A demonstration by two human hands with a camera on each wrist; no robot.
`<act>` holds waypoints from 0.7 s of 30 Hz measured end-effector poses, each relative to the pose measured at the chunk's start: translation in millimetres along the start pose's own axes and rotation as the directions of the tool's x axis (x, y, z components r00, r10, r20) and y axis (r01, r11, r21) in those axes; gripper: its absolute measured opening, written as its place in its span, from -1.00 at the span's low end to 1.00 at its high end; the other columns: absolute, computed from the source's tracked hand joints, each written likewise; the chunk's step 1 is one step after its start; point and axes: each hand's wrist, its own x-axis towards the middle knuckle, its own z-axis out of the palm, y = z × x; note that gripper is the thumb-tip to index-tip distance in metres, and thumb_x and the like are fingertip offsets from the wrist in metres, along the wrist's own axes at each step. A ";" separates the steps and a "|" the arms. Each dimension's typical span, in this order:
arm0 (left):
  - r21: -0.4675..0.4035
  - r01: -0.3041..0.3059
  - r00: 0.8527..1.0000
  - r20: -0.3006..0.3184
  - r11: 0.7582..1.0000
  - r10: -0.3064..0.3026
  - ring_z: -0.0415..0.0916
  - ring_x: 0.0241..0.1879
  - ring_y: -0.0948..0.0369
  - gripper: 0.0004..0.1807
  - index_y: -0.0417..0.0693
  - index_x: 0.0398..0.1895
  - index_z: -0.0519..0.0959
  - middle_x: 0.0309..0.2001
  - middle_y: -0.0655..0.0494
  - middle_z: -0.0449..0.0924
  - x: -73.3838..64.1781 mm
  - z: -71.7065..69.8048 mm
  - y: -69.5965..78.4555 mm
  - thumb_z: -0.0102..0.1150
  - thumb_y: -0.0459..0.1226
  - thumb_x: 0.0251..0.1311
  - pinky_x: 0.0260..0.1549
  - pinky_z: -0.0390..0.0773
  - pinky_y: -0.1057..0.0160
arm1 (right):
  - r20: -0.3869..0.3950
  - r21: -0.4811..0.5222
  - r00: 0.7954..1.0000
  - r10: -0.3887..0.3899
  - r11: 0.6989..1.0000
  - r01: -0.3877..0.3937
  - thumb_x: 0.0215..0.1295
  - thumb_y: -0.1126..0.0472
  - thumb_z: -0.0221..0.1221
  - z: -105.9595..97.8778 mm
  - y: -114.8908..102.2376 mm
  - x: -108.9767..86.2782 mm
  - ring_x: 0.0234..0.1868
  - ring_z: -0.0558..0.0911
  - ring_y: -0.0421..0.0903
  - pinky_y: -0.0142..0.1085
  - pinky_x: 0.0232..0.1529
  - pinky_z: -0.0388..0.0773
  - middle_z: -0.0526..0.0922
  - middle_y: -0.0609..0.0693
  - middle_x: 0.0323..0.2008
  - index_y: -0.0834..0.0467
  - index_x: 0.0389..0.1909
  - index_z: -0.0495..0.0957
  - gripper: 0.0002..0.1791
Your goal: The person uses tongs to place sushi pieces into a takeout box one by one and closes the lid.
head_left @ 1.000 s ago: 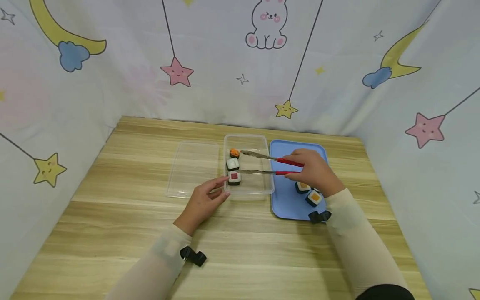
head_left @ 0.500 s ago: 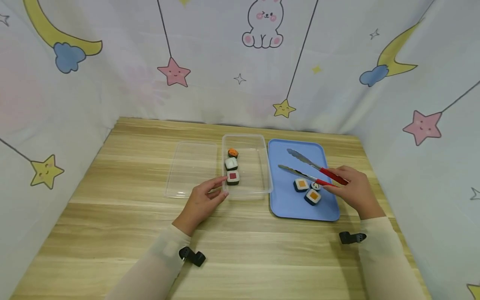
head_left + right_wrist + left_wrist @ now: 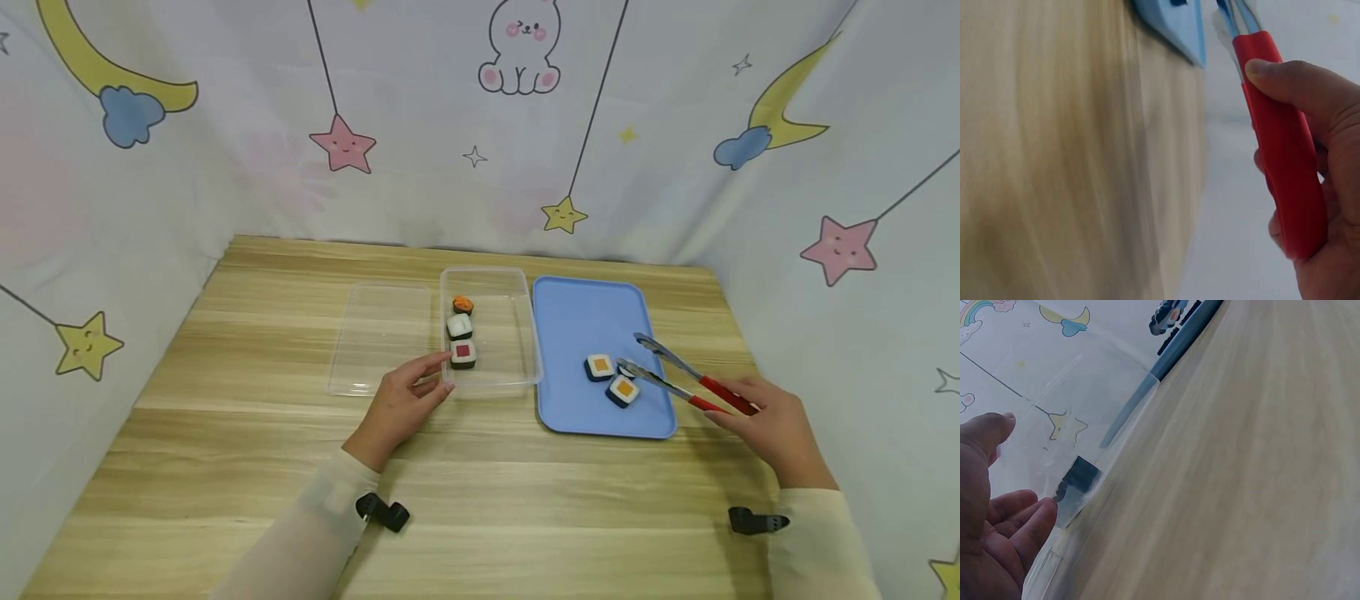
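My left hand (image 3: pixel 401 407) touches the near left corner of a clear plastic container (image 3: pixel 495 386) with its fingertips, the fingers loosely bent. Along the container's left side stand three toy sushi pieces: an orange-topped one (image 3: pixel 462 305), a white one (image 3: pixel 460 326) and a red-centred one (image 3: pixel 462 353). My right hand (image 3: pixel 772 425) grips metal tongs by their red handles (image 3: pixel 1282 144), beyond the right edge of a blue tray (image 3: pixel 588 312). The tongs' arms are spread, their tips over the tray. One tip partly hides a sushi roll (image 3: pixel 627 373), beside two yellow-centred pieces (image 3: pixel 599 367).
A clear flat lid (image 3: pixel 382 337) lies left of the container on the wooden table (image 3: pixel 480 500). The tray sits close to the container's right side. A printed cloth (image 3: pixel 420 192) rises behind the table and along its sides.
My right hand has drawn the tongs back from over the container, rightward and toward me, to the tray's right side. The left hand has stayed at the container's corner.
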 end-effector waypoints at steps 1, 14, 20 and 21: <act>-0.003 0.001 1.000 0.001 1.000 -0.001 0.57 0.26 -0.08 -0.50 -0.16 0.33 0.58 0.32 -0.15 0.54 0.1 -0.1 0.0 0.38 -0.38 0.33 0.13 0.66 0.21 | 0.002 -0.006 1.000 -0.001 1.000 0.001 0.12 0.04 0.57 -0.4 2.7 -1.8 -0.22 0.51 -0.07 -0.55 -0.39 0.45 0.71 0.06 -0.12 0.15 0.15 0.72 -0.42; -0.014 0.040 0.999 0.005 0.999 -0.040 0.56 0.28 -0.05 -0.50 -0.13 0.34 0.58 0.33 -0.11 0.54 0.3 0.2 0.9 0.38 -0.36 0.33 0.15 0.64 0.25 | 0.023 -0.046 1.000 -0.003 0.999 0.004 0.05 0.13 0.61 2.4 9.2 -7.1 -0.10 0.64 0.15 -0.63 -0.31 0.43 0.73 0.19 -0.05 0.21 0.08 0.75 -0.45; -0.012 0.032 0.999 0.002 0.999 -0.032 0.57 0.27 -0.07 -0.49 -0.15 0.34 0.58 0.33 -0.13 0.53 0.6 0.2 -0.4 0.38 -0.37 0.32 0.15 0.64 0.25 | 0.018 -0.048 1.000 -0.017 0.999 0.018 0.06 0.14 0.60 3.7 7.1 -7.0 -0.10 0.64 0.13 -0.67 -0.29 0.42 0.74 0.14 -0.09 0.17 0.05 0.77 -0.50; -0.011 0.027 1.000 0.003 1.000 -0.027 0.57 0.27 -0.08 -0.49 -0.16 0.34 0.57 0.33 -0.14 0.53 0.6 0.1 -0.8 0.38 -0.38 0.32 0.14 0.64 0.24 | 0.017 -0.046 1.000 -0.020 0.999 0.021 0.06 0.15 0.60 3.9 6.6 -7.0 -0.10 0.64 0.12 -0.67 -0.29 0.42 0.74 0.13 -0.10 0.17 0.05 0.77 -0.51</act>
